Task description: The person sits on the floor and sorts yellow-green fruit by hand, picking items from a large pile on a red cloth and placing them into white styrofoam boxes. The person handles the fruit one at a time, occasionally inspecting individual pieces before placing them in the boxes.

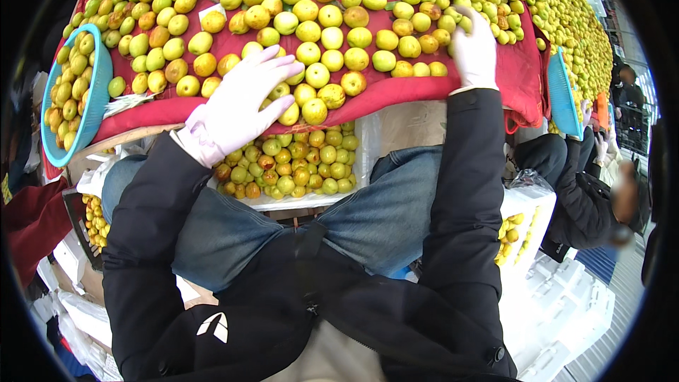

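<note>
Yellow-green fruits [332, 35] cover the red-clothed bench [527, 78]. Gloved left hand [237, 110] lies flat, released, near the front edge; right hand [474, 49] curls over fruits, grip unclear. Small, firm, bruisable: pinch singly.

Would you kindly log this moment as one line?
left hand: flat on fruits | right hand: on fruits | red cloth under pile | white box below

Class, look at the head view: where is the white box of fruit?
The white box of fruit sits low in the middle of the head view, just below the red cloth's front edge, between the person's knees and right under the left hand.
</note>
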